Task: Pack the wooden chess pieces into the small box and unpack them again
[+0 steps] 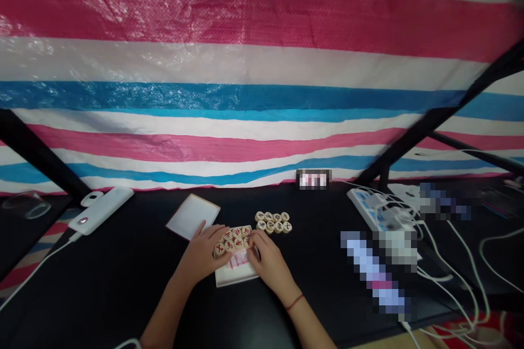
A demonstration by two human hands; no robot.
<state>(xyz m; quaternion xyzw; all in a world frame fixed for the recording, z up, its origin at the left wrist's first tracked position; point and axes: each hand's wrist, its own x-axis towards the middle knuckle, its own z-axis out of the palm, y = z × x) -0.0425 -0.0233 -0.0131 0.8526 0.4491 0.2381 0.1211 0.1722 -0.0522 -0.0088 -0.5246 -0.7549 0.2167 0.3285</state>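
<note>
Several round xiangqi pieces with red characters (238,243) sit in two rows in the upper half of a shallow white box (234,278). My left hand (200,253) curls round the left end of these rows, fingers along the far side and thumb at the near side. At the right end, my right hand (268,259) grips the pieces with bent fingers, its thumb close to the box's right side. Pink-red markings show on the box floor below the pieces. Beyond my right hand lies a two-row block of xiangqi pieces with dark characters (273,222).
A flat white lid (193,217) lies left of the box. A white power bank (101,210) with a cable is farther left, near a clear cup (28,206). On the right are a power strip (362,210), tangled white cables and a blurred-out long object (374,272). Striped sheeting hangs behind.
</note>
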